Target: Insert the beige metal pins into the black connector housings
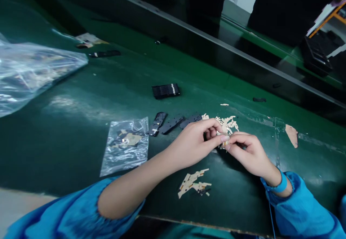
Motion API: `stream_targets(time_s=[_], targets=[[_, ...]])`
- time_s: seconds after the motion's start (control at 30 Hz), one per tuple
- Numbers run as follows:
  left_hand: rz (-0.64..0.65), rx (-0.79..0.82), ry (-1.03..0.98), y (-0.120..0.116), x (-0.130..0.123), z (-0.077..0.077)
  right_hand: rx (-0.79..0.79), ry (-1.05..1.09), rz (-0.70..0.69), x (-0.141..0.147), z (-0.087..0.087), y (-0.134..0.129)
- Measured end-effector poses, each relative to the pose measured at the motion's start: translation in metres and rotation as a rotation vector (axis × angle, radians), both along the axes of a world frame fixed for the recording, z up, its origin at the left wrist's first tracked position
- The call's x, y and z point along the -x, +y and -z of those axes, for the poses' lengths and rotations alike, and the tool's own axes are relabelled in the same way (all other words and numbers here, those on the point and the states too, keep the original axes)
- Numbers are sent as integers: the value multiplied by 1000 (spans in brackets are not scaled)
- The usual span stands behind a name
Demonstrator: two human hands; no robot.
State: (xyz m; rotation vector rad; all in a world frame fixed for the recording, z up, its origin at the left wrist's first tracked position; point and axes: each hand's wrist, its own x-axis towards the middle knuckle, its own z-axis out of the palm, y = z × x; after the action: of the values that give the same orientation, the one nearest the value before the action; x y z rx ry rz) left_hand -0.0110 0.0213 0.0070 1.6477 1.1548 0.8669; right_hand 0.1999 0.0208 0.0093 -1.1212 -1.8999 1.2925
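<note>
My left hand [200,138] and my right hand [247,150] meet over the green table. Both pinch a small whitish piece with a yellowish spot [225,143] between thumb and fingers; my fingers cover most of it, so its kind does not show. Just beyond the fingertips lies a loose pile of cream-coloured flat cut pieces [229,123]. Closer to me sits a second small group of cream flat pieces [190,184]. Left of the far pile, several dark flat parts [172,123] rest side by side, partly behind my left hand.
A clear plastic bag [125,152] with small parts inside lies left of my forearm. A larger clear bag [35,71] is at the far left. A stack of black parts [165,90] stands mid-table. A tan scrap [292,135] lies right. A raised ledge [189,30] runs along the back.
</note>
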Motion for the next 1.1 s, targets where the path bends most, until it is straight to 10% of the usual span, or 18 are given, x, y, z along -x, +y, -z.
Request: stream_targets(time_s=[0.5, 0.83, 1.1], targets=[[145, -486, 354, -7, 8, 9, -315, -149, 19, 12, -2, 11], [164, -496, 469, -3, 10, 9, -303, -175, -23, 11, -2, 12], [-68, -396, 470, -3, 14, 7, -143, -102, -48, 5, -12, 18]])
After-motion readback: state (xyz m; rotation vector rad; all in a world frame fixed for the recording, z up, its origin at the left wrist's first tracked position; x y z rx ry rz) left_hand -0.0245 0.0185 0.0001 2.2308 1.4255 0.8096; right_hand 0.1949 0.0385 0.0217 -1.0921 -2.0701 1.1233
